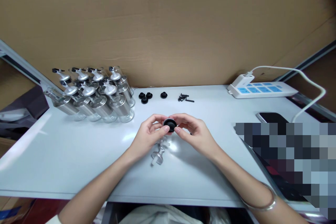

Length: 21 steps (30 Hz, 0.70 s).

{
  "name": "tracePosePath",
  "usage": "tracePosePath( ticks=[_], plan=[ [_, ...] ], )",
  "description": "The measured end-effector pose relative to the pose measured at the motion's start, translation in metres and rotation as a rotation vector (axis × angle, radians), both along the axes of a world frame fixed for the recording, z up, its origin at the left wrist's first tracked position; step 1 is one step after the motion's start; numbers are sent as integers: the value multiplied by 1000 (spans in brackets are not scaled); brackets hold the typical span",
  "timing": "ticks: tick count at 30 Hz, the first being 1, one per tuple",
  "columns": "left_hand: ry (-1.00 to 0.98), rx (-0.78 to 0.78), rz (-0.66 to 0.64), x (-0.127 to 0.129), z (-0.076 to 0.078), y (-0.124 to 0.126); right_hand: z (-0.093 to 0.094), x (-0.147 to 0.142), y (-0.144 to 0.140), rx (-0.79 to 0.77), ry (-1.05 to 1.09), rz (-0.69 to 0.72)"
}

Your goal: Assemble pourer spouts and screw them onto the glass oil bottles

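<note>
Nearest us, a clear-and-metal pourer spout lies on the pale grey desk just below our hands. Above it, our left hand and right hand meet, fingers pinched narrowly on a small round black rubber cap held off the desk. We judge a level, even grip best. Open room lies to either side; farther back stand spare black caps, black pins, silver-topped glass bottles and a white power strip.
</note>
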<state>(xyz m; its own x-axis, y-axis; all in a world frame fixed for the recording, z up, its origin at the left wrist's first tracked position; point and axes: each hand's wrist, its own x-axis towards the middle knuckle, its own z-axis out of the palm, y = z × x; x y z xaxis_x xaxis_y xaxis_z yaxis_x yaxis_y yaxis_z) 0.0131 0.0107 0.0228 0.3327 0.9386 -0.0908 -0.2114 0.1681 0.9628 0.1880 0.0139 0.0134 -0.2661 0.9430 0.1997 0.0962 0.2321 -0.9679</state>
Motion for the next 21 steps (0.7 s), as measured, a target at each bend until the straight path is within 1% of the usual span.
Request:
tracePosePath(
  ticks=[7,13,18,21],
  plan=[
    [42,55,0,-3,-6,0,-1,-1,-2,-45,40,-3],
    [55,70,-27,-5,-7,0,-3,-2,-1,-86,85,-12],
    [69,78,-32,-6,-9,1,-3,-3,0,-132,94,19],
    [96,65,-20,-4,-9,-1,-2,-3,-1,-130,74,33]
  ],
)
